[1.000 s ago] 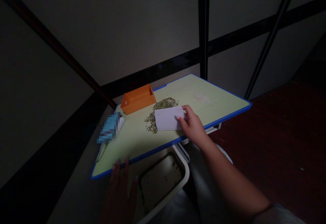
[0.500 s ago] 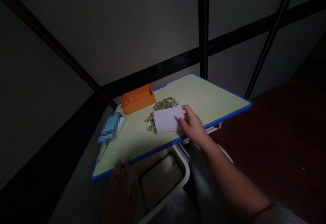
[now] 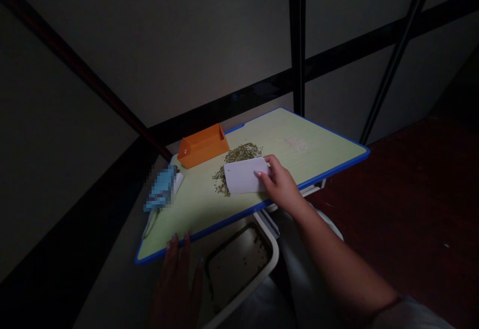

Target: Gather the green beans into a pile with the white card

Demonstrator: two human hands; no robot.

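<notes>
At the left of the frame, we see a blurred blue item (image 3: pixel 161 188) lying on the pale green board (image 3: pixel 198 202); it sits as it did a second ago. Below it, at the lower left, our left hand (image 3: pixel 177 274) is in shadow, its fingers spread and its fingertips at the board's blue near edge, gripping nothing that we can make out. Left of centre, the orange tray (image 3: pixel 205 155) stands unmoved at the far edge. At the bottom centre, a white-rimmed tub (image 3: pixel 275 251) shows below the board, dark specks inside.

In the middle of the frame lie the small green bits (image 3: pixel 243 152), fanned out beyond the white card (image 3: pixel 243 177) and past its left end. The card is what has changed: it is slightly further left than a second ago, so its end now covers a little more of the scatter. Our right hand (image 3: pixel 282 184) pinches the card's right end, thumb on top; the fingers beneath are hidden. Whether the bits are shifting with it, we cannot tell. Further right, the pale grains (image 3: pixel 295 143) lie apart, seemingly undisturbed.
</notes>
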